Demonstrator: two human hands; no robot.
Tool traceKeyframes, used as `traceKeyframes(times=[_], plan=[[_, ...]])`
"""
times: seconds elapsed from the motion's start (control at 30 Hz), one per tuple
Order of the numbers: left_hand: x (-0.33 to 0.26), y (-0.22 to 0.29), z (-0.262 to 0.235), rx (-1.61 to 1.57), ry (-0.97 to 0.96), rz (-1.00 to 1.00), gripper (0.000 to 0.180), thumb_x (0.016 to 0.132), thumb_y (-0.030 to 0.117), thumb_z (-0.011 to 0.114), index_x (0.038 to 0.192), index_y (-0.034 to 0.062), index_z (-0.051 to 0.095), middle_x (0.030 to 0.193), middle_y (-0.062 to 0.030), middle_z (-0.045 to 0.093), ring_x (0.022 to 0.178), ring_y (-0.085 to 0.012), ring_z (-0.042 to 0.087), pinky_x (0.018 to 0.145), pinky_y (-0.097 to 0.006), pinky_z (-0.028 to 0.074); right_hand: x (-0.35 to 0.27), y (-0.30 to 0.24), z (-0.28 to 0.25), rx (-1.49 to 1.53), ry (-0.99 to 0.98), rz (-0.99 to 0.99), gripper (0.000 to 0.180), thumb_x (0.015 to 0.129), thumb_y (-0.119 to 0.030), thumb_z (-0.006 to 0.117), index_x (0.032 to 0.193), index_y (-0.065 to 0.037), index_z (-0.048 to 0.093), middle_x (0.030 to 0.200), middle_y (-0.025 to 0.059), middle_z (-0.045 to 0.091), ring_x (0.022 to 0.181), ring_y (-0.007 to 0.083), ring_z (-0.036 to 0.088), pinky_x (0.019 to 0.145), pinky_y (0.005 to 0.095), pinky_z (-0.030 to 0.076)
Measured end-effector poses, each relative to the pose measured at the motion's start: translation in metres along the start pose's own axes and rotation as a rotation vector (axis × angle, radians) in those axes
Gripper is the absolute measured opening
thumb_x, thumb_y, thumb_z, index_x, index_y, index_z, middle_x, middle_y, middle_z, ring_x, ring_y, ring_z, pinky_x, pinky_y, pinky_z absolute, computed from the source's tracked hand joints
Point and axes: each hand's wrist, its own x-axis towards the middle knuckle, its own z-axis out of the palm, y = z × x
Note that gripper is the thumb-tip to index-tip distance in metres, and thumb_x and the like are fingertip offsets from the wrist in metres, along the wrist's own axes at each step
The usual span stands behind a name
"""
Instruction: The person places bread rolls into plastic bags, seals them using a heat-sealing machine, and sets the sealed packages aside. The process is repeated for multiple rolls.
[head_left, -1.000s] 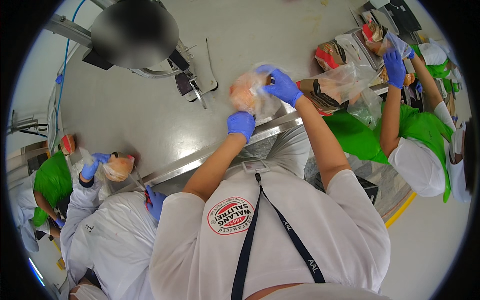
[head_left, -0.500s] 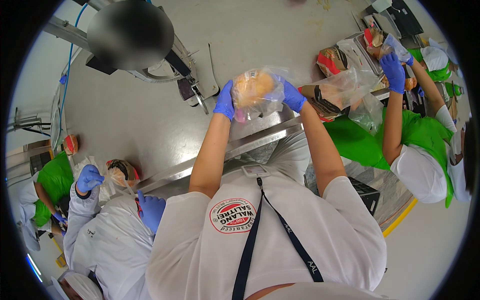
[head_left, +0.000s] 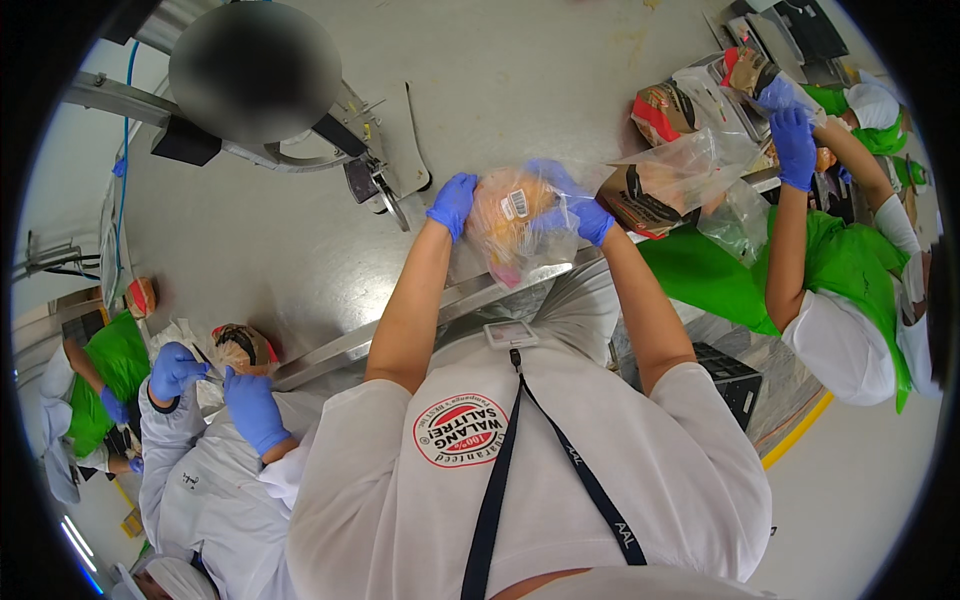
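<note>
A: What do your hands have, and where?
B: Your left hand, gloved in blue, curls its fingers against the left side of a clear bag. Your right hand, also blue, grips it from the right with half-bent fingers, blurred by plastic; I cannot tell whether they lie inside or behind the film. You have the bag at the near edge of the steel tabletop; whether it rests there, I cannot tell.
A: How does it look to you?
B: Glossy and wrinkled, with a rounded orange-tan lump inside and a pinkish-red patch at the end nearest you.
A: What differs from half a second ago?
B: That pinkish end sits closer to you, and a white barcode label faces up plainly. Your left hand stays at the same side.
A: Any print, near to far?
B: On your chest, a dark lanyard with pale lettering and a round red, white and black emblem; then the barcode label; then, right of your right hand, a brown bag with black print; beyond it, a brown-and-red bag.
</note>
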Motion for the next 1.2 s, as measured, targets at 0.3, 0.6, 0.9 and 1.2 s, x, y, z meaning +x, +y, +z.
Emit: traceKeyframes(times=[0.3, 0.6, 0.9, 1.2], plan=[[-0.013, 0.006, 0.025, 0.111, 0.453, 0.274, 0.031, 0.090, 0.025, 0.043, 0.094, -0.0029, 0.056, 0.088, -0.0133, 0.058, 0.083, -0.0197, 0.054, 0.078, -0.030, 0.043, -0.003, -0.024, -0.006, -0.263, -0.190, -0.069, 0.089, 0.061, -0.028, 0.078, 0.131, -0.005, 0.030, 0.129, 0.0125, 0.038, 0.122, 0.0250, 0.035, 0.102, 0.0351, 0.029], [-0.008, 0.066, 0.005, -1.170, 0.648, -0.470, 0.036, 0.089, 0.038, 0.046, 0.087, 0.0028, 0.054, 0.080, -0.0099, 0.056, 0.071, -0.0204, 0.054, 0.066, -0.034, 0.046, -0.014, -0.038, -0.005, -0.534, -0.114, 0.144, 0.087, 0.068, -0.048, 0.068, 0.131, -0.002, 0.030, 0.123, 0.0191, 0.045, 0.117, 0.0326, 0.041, 0.099, 0.0343, 0.031], [-0.107, 0.054, -0.010, -0.005, 0.181, -0.196, 0.059, 0.088, 0.047, 0.042, 0.113, -0.0045, 0.029, 0.094, -0.0303, 0.056, 0.091, -0.0434, 0.056, 0.079, -0.044, 0.042, -0.002, -0.020, 0.003, -0.415, -0.163, 0.102, 0.066, 0.076, -0.049, 0.060, 0.118, 0.001, 0.046, 0.114, 0.0219, 0.050, 0.108, 0.0320, 0.046, 0.091, 0.0385, 0.036], [-0.117, 0.040, 0.023, -0.159, 0.228, -0.151, 0.062, 0.088, 0.048, 0.039, 0.117, -0.0069, 0.032, 0.098, -0.0326, 0.054, 0.089, -0.0480, 0.053, 0.078, -0.044, 0.043, 0.007, 0.026, 0.039, 0.735, 0.100, 0.426, 0.039, 0.079, -0.028, 0.064, 0.105, 0.000, 0.057, 0.091, 0.0064, 0.061, 0.082, 0.0149, 0.058, 0.072, 0.0271, 0.047]])
